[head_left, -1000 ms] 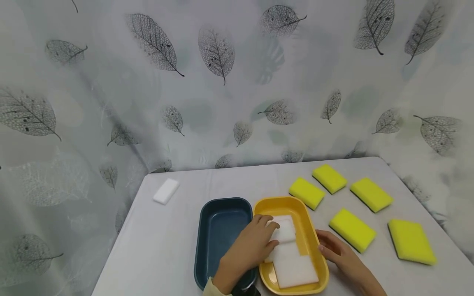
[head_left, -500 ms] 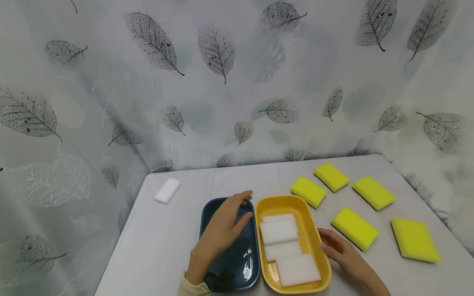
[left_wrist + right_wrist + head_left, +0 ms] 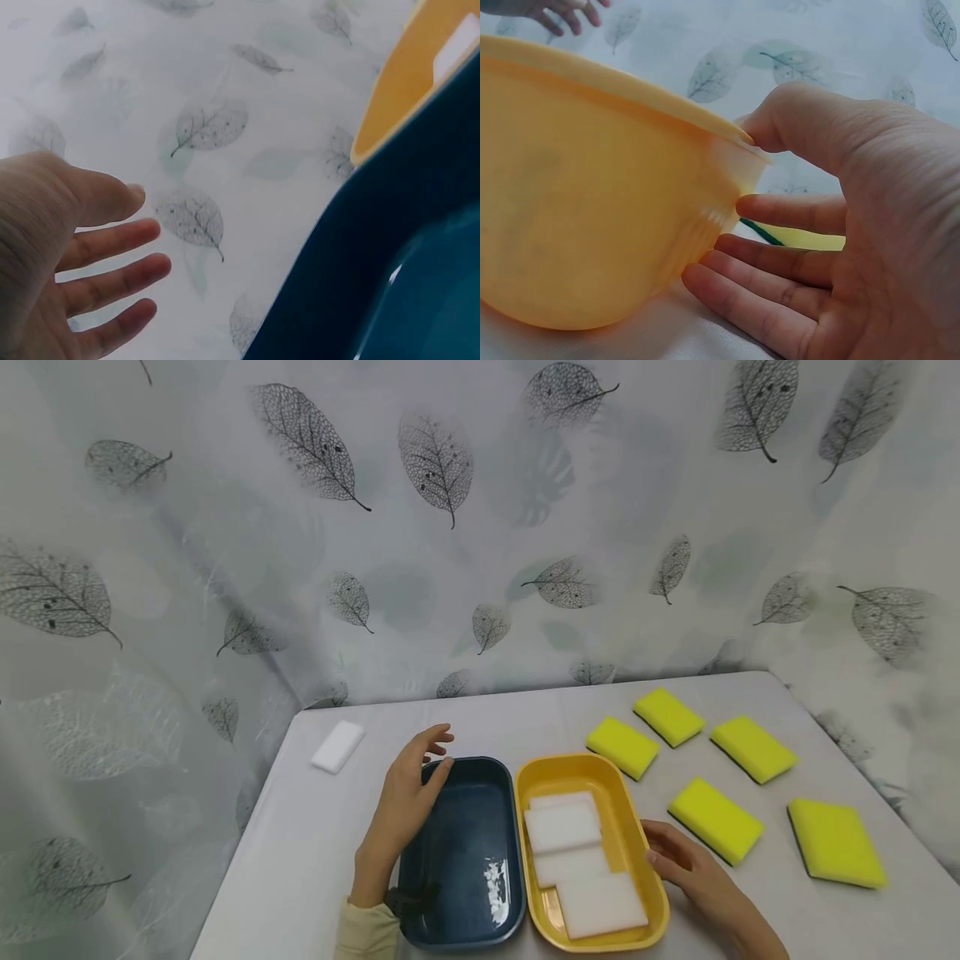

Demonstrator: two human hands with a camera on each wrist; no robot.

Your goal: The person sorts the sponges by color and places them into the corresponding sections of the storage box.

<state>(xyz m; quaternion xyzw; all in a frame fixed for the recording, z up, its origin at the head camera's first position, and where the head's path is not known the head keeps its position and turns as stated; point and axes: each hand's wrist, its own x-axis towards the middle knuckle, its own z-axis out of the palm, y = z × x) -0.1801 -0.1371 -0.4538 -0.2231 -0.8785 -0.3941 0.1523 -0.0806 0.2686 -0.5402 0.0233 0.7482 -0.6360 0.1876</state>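
Observation:
My left hand (image 3: 405, 789) hovers over the far left corner of the dark blue tray (image 3: 468, 852), fingers spread, holding nothing. In the left wrist view its thumb and fingertips (image 3: 142, 259) stand apart from the blue wall. My right hand (image 3: 693, 877) holds the right side of the yellow tray (image 3: 657, 893). The right wrist view shows the thumb on the rim and fingers (image 3: 735, 281) against the outer wall. Inside the yellow tray lie several white sponge blocks (image 3: 600, 906), overlapping in a row.
Several yellow sponges (image 3: 716, 821) with dark undersides lie spread over the right of the white-covered table (image 3: 300, 877). One white block (image 3: 337, 747) rests at the far left. A leaf-patterned curtain (image 3: 420, 552) hangs behind the table's far edge.
My left hand has moved from over the white blocks in the yellow tray leftward, across the blue tray, to its far left corner. The right hand stays at the yellow rim.

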